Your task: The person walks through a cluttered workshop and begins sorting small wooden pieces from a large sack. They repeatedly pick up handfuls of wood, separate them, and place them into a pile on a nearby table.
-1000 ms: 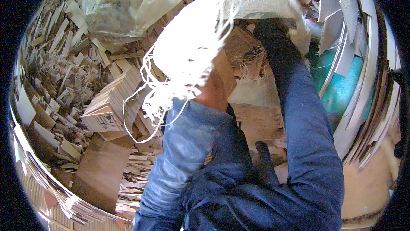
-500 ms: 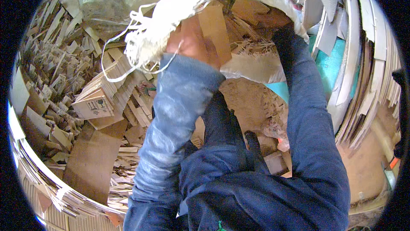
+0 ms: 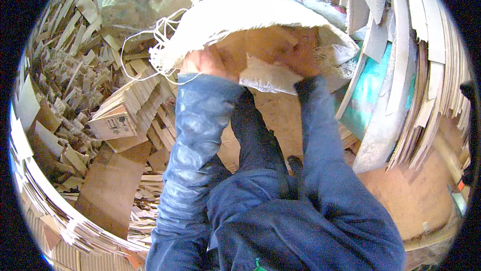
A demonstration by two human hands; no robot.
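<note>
A: What does the step in hand call for?

B: As I judge it, holding the mouth of the white woven sack (image 3: 250, 13) wide and level. Keep the grip on the rim itself, not on the loose white strings (image 3: 160, 45) trailing off its left edge, and keep the cardboard pieces (image 3: 265, 45) inside clear of the rim.

A: Where is the sack?

B: At the far centre, raised in front of the person, mouth facing the camera. A stack of cardboard strips (image 3: 128, 110) lies to its left on the littered floor; a teal panel (image 3: 371, 85) and leaning sheets stand to its right.

A: State of the left hand?

B: The left hand (image 3: 203, 63) is curled closed on the left side of the sack rim, fingers folded over the fabric.

A: And the right hand?

B: The right hand (image 3: 300, 63) is at the right side of the rim, against the fabric. It is blurred and partly covered; how far it is closed cannot be told.
</note>
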